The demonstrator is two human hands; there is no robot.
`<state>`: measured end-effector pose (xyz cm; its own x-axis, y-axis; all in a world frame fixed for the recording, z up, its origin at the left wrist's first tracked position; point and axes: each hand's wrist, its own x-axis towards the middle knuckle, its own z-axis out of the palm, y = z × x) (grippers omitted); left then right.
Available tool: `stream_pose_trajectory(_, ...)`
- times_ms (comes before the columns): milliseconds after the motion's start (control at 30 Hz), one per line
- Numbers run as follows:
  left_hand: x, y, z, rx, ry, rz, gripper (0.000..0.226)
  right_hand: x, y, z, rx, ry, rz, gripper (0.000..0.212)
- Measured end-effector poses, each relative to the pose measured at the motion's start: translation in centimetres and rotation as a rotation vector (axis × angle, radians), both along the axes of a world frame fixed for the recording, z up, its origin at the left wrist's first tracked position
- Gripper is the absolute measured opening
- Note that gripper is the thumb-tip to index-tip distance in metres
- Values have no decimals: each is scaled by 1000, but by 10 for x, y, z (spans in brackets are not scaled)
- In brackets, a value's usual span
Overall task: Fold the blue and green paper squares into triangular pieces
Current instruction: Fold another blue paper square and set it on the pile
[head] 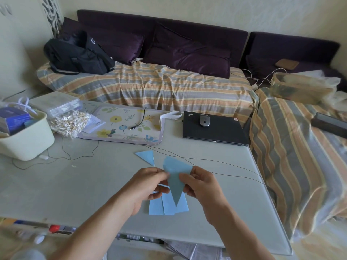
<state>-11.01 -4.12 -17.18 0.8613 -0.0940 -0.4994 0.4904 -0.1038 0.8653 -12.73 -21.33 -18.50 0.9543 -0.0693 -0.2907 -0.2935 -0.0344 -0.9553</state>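
Both hands, left hand and right hand, pinch the folded blue paper triangle above the pale table, likely to sharpen its crease; 1 finished blue triangle lies beyond.

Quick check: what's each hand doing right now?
Left hand: pinches the left edge of the folded blue paper, held above the table.
Right hand: grips the same paper's right side.

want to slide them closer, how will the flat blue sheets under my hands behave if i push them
The flat blue sheets look thin and light, so they would likely slide easily on the smooth table. They overlap loosely, so a push probably fans them apart. Being floppy, an edge may buckle.
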Motion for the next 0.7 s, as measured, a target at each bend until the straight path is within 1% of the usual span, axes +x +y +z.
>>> stream_pose_trajectory(100, 2, 1, -2, -92, -45, 126, 16, 0, 1, -1, 4, 14, 57, 16)
stream_pose_trajectory(167, 2, 3, -3, -118, -71, 157, 13, 0, 2, -2, 6, 9, 55, 14)
stream_pose_trajectory(267, 2, 3, -2, -157, -72, 172, 9, 0, 2, -3, 22, -5, 24, 7)
stream_pose_trajectory(367, 2, 3, 1, -213, -37, 184, 9, 1, 2, -3, 37, -47, -9, 6)
stream_pose_trajectory(467, 3, 5, 2, -271, -18, 190, 13, 2, 1, -1, 101, -74, -22, 6)
stream_pose_trajectory(600, 4, 6, 3, -283, -32, 210, 17, 1, 0, 2, 176, -95, -9, 9)
stream_pose_trajectory(700, 5, 7, 5, -327, -7, 189, 19, 0, 1, 6, 207, -120, 10, 20)
